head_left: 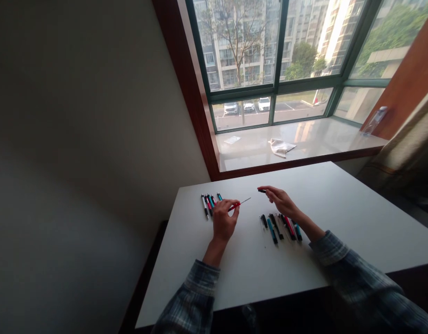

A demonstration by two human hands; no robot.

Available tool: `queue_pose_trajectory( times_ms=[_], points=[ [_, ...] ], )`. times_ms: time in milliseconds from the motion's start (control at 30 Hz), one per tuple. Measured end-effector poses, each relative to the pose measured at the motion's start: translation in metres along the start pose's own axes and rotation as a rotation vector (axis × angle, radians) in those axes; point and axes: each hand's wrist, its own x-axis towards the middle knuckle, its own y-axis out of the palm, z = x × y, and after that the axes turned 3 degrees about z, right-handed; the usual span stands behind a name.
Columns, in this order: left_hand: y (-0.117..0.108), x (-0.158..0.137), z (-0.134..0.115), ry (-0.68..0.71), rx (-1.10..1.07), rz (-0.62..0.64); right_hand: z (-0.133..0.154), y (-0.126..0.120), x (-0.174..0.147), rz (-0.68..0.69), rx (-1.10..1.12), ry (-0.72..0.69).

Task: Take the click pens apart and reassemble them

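My left hand [224, 223] is closed in a pinch around a red pen barrel [234, 206]. A thin refill [246, 200] sticks out of its end, pointing right. To the right, my right hand [282, 200] grips a small black pen part [261, 190] at its fingertips, apart from the refill. Beside my left hand lie several assembled pens, among them a white and black one [204, 207], partly hidden by the hand. Below my right hand is a row of loose pen parts, including a teal barrel [272, 232] and a red barrel [289, 227].
The white table [248, 273] stands against a wall and a window sill [248, 155]. On the sill lie a crumpled white cloth [282, 147] and a flat white paper [232, 139]. A clear bottle [374, 120] stands at the right, near a curtain [401, 144].
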Motion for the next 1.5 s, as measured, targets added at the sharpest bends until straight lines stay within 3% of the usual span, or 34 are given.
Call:
queue_pose_trajectory(
  times_ms=[233, 667, 1267, 1500],
  points=[
    [0.002, 0.001, -0.001, 0.007, 0.042, 0.019, -0.003, 0.008, -0.002, -0.062, 0.175, 0.028],
    [0.001, 0.002, -0.006, 0.020, 0.043, 0.031, 0.007, 0.012, -0.001, -0.081, 0.146, 0.006],
    [0.004, 0.000, -0.009, 0.064, 0.044, 0.083, 0.005, 0.020, -0.005, 0.045, 0.118, -0.036],
    [0.004, -0.001, -0.011, 0.084, 0.057, 0.109, 0.007, 0.022, -0.006, 0.074, 0.069, 0.015]
  ],
)
